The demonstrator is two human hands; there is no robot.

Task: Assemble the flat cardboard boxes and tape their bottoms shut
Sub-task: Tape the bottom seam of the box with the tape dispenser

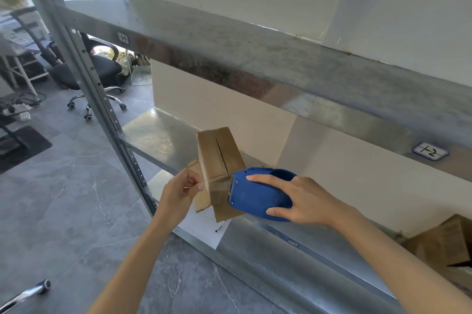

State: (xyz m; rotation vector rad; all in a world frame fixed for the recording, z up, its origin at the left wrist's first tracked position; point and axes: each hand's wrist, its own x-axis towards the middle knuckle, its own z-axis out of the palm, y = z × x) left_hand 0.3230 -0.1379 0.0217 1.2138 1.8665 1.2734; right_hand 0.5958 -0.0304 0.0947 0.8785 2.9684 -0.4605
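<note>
Small brown cardboard box, held in the air above the front edge of the lower metal shelf, near the shelf's left end. The box is tilted, with its closed face turned up toward the camera; the two flaps on that face meet at a dark central seam running along its length. Loose flaps project from the opposite, lower end, to the left and downward. The near side wall shows a glossy patch, apparently clear tape, just beside the dispenser's mouth. The left hand pinches a loose flap on the box's left side, fingers curled. The right hand grips a blue tape dispenser, index finger laid along its top and thumb beneath, the dispenser's mouth touching the box's near end. A white paper sheet lies on the shelf below the box. A second cardboard box rests toward the shelf's right end.
</note>
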